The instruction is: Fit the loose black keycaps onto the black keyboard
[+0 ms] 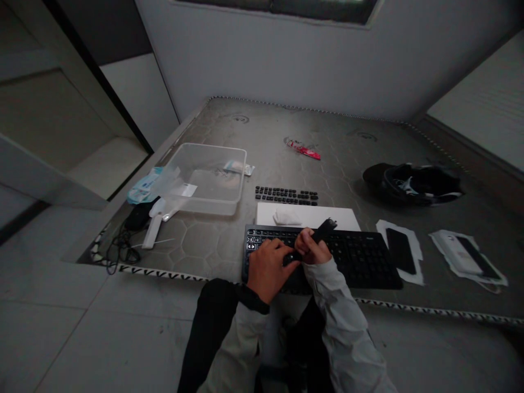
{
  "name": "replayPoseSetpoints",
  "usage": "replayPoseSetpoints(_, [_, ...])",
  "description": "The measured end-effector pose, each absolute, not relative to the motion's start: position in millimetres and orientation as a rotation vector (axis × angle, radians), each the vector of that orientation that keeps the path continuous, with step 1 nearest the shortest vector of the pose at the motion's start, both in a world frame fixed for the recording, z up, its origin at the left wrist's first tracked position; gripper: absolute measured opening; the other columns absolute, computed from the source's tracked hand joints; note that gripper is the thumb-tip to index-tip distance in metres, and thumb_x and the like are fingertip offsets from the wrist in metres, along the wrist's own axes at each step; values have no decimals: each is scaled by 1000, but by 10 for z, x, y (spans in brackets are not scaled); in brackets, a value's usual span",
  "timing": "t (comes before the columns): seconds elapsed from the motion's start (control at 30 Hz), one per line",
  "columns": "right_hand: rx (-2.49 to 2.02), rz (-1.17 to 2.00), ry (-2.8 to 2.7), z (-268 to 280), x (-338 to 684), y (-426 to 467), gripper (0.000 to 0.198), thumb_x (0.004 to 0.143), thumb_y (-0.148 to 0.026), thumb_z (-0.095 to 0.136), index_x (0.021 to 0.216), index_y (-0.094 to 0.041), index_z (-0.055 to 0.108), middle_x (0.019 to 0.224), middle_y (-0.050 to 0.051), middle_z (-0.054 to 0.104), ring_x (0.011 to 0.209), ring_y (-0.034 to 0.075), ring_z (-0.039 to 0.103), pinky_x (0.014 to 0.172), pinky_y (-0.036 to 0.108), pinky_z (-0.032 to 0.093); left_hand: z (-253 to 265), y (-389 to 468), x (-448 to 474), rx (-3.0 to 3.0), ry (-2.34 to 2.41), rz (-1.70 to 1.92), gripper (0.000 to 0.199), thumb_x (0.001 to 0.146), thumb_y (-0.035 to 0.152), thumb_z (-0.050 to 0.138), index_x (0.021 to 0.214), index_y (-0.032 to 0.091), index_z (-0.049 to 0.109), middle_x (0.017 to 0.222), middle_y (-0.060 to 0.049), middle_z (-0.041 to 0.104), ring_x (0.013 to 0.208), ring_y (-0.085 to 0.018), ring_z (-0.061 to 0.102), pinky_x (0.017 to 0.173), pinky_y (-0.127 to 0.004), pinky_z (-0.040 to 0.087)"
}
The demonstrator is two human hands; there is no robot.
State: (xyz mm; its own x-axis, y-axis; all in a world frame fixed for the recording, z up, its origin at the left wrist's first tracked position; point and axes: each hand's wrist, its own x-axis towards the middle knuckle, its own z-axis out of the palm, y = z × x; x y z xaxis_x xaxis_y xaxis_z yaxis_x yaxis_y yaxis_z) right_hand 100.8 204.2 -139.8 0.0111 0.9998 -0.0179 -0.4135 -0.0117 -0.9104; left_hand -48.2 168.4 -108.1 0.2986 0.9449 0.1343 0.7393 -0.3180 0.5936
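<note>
The keyboard [347,256] lies flat on the surface [196,245], near its front edge, and the work on it seems to be partly done. Beyond the keyboard, the loose keycaps [286,195] stand in neat rows, so I judge that a part of the keys is already taken off. At the left end of the keyboard, several places look open, with light marks inside; on its right part the keys appear to be in place, although the picture is too dark to be sure. The fingers of the right hand [313,246] are closed around a dark tool [325,229], perhaps a brush, above the keyboard. The left hand [266,267] is at the lower end of this tool; whether its fingers grip it, I cannot tell. Just behind the keyboard, a crumpled tissue [286,218] rests on a white board [346,217]. The keycaps are not yet back on the keyboard.
</note>
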Motion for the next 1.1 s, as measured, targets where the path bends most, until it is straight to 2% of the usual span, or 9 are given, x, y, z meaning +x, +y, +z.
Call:
replayPoseSetpoints(0.37, [-729, 1425, -898, -1293, 1025, 2039, 37, 81, -43, 70, 62, -23, 46, 42, -10, 27, 37, 8, 26, 41, 26, 17, -1120, 1679, -445, 2136, 1516, 684, 19, 81, 37, 73, 99, 33, 71, 97, 3, 66, 96, -18, 57, 73, -30, 45])
replayPoseSetpoints(0.5, [-718, 1455, -829, -1203, 1009, 2030, 41, 77, -42, 73, 59, -22, 42, 40, -10, 25, 37, 7, 27, 43, 26, 21, -1129, 1689, -448, 2132, 1494, 688, 19, 81, 39, 73, 99, 32, 70, 97, 3, 66, 97, -18, 58, 76, -31, 46])
replayPoseSetpoints(0.6, [-779, 1469, -801, -1185, 1011, 2041, 45, 75, -44, 76, 58, -22, 40, 39, -11, 26, 35, 5, 24, 40, 24, 18, -1107, 1695, -448, 2150, 1484, 671, 19, 81, 38, 74, 98, 30, 69, 98, 2, 66, 98, -19, 58, 76, -31, 46])
replayPoseSetpoints(0.83, [-1020, 1469, -755, -1244, 1014, 2060, 47, 62, -50, 85, 60, -22, 47, 40, -12, 30, 34, 3, 22, 34, 20, 15, -1059, 1673, -400, 2174, 1526, 603, 26, 77, 36, 77, 98, 27, 67, 99, 0, 64, 99, -20, 58, 76, -31, 47])
replayPoseSetpoints(0.93, [-989, 1434, -694, -1259, 1023, 2065, 49, 60, -50, 86, 57, -22, 46, 41, -12, 29, 36, 3, 21, 35, 19, 16, -1068, 1661, -382, 2170, 1537, 611, 28, 76, 37, 78, 101, 28, 67, 100, 0, 63, 98, -20, 58, 78, -32, 48])
replayPoseSetpoints(1.1, [-876, 1481, -676, -1274, 1200, 2062, 44, 68, -43, 82, 57, -22, 45, 43, -10, 30, 39, 5, 24, 39, 21, 26, -1106, 1667, -404, 2152, 1479, 664, 31, 76, 42, 77, 104, 31, 69, 99, 1, 65, 98, -19, 58, 80, -32, 48])
